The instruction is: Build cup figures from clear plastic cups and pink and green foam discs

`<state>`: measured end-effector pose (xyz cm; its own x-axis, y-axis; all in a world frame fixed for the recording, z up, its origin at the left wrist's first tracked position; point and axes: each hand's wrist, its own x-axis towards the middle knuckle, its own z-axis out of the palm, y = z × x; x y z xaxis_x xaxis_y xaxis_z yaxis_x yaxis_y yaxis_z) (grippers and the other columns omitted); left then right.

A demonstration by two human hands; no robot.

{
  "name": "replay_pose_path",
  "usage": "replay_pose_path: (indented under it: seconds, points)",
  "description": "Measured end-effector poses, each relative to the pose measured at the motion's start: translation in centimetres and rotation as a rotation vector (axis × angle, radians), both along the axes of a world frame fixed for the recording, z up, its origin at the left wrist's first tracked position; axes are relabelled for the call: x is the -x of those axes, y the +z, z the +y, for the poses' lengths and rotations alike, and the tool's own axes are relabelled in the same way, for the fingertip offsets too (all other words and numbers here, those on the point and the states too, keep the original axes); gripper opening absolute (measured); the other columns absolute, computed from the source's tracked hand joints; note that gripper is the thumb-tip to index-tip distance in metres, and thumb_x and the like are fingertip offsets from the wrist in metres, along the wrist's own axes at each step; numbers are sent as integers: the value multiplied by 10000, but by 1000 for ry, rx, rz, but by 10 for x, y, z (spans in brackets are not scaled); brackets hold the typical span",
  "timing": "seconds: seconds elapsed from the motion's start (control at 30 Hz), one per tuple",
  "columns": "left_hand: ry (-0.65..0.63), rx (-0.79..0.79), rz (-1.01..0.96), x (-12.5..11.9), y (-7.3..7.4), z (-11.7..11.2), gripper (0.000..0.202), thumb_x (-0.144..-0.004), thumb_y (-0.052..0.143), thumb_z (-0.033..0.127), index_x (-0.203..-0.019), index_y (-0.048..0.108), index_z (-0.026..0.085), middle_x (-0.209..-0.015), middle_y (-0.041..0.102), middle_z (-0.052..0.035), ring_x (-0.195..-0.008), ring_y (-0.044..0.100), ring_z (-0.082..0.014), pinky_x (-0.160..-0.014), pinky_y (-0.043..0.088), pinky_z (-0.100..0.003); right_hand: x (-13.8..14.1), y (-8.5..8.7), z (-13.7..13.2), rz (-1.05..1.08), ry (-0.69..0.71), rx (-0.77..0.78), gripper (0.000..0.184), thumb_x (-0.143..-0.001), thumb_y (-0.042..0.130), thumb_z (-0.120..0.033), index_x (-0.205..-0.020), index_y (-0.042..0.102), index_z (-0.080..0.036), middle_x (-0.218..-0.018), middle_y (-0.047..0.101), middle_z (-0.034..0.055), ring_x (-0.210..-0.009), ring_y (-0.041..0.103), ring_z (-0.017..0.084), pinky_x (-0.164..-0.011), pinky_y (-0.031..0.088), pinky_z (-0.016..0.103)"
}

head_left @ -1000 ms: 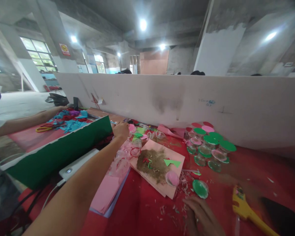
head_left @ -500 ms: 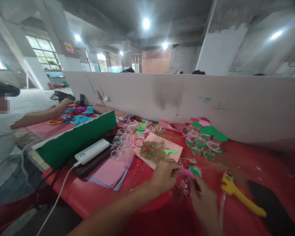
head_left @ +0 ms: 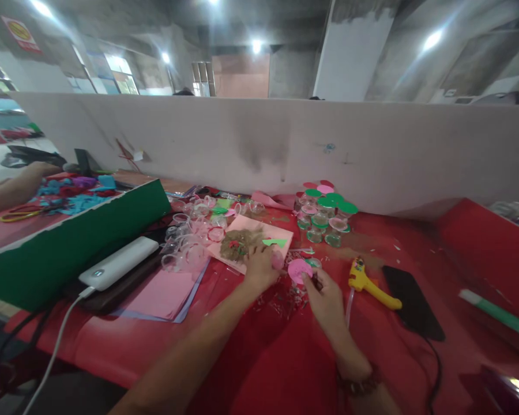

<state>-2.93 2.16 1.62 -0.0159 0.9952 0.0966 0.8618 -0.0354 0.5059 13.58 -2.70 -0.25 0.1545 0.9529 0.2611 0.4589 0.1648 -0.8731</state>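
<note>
My left hand (head_left: 262,268) is at the near right edge of a pink paper sheet (head_left: 281,229), fingers curled around a small clear, pink-tinted plastic cup (head_left: 277,259). Part of the cup is hidden by the hand. Beside the fingers, a heap of brown sand-like grains (head_left: 233,245) with red and green bits lies on the sheet, along with a green paper piece (head_left: 274,242). My right hand (head_left: 326,297) pinches a round pink paper disc (head_left: 300,270) by its right edge. Behind that disc lies a green-topped cup (head_left: 313,262), partly covered.
Stacked clear cups with coloured discs (head_left: 320,220) stand at the back right; loose clear cups (head_left: 190,230) crowd the left. A yellow glue gun (head_left: 372,287) and black pad (head_left: 415,302) lie right. A white power bank (head_left: 119,262) sits beside a green divider (head_left: 90,236). Another person's arm (head_left: 15,184) reaches in.
My hands have separated: the left moved to the sand heap, while the right keeps the pink disc, now facing me. The camera view has turned right and down.
</note>
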Motion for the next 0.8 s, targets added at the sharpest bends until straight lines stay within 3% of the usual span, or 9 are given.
replay_pose_path:
  seconds: [0.17,0.23,0.33,0.53,0.67,0.8]
  points:
    - [-15,-62,-104,11,-1,4,405,-674,731,260,-1075,704,211,-1200,658,-107,-1195,510,-326,-1024,384,-451,-2,-3,3,153,8,-23,341,-815,568,-422,-1012,660,-160,-797,700,66,-682,599,193,-646,482,297]
    - [-36,-103,-161,22,2,5,361,-721,702,277,-1076,690,208,-1180,674,-82,-1156,554,-277,-1023,408,-404,-2,-4,3,147,21,-8,317,-819,562,-412,-987,664,-164,-798,698,62,-689,602,191,-662,490,301]
    - [-45,-151,-258,42,4,7,408,-780,661,308,-1172,629,199,-1160,685,-57,-1041,622,-205,-899,497,-314,-2,-5,2,135,22,3,308,-827,549,-396,-998,655,-163,-827,693,61,-716,607,191,-681,499,306]
    - [138,-290,-619,85,-5,13,409,-729,698,282,-1116,633,168,-1104,689,-73,-977,642,-207,-841,521,-304,0,-8,-1,166,15,33,523,-817,546,-332,-1304,527,-142,-824,658,40,-573,576,157,-555,485,286]
    - [243,-336,-588,100,-13,22,450,-707,703,267,-1146,639,196,-1160,660,-75,-987,636,-206,-833,520,-299,10,-2,6,253,83,142,481,-783,554,-341,-1223,570,-149,-912,695,82,-565,643,181,-539,528,317]
    - [294,-354,-499,106,-20,28,465,-687,714,270,-1140,651,188,-1129,665,-73,-985,628,-215,-861,507,-317,35,17,30,250,175,134,345,-747,572,-326,-1054,612,-174,-994,694,96,-530,651,162,-500,527,297]
